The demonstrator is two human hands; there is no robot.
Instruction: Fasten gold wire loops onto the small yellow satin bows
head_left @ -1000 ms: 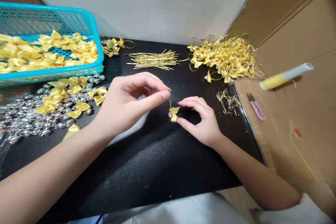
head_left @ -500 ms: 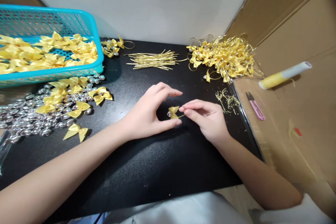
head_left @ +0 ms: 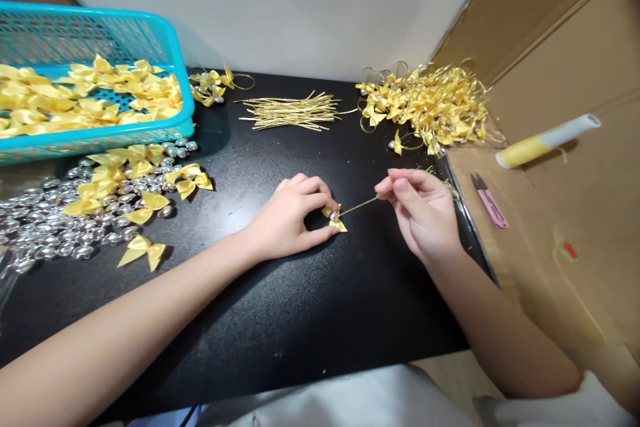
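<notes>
On the black table, my left hand has its thumb and fingertips closed around a small yellow ribbon bow. A silver bell-like bead sits at the bow's middle. From it a gold cord stretches to the right, straight and slightly slanted upward. My right hand pinches the cord's far end between thumb and index finger, raised a little above the table. Part of the bow is hidden behind the left fingertips.
A turquoise basket of yellow bows stands at the left, with silver beads before it. Gold cord pieces lie at the back. Finished-looking looped bows are heaped at the right, near pink snips and a tube.
My left fingers have closed on the bow, which has turned and moved slightly right. My right hand has moved right and up, drawing the cord out straight.
</notes>
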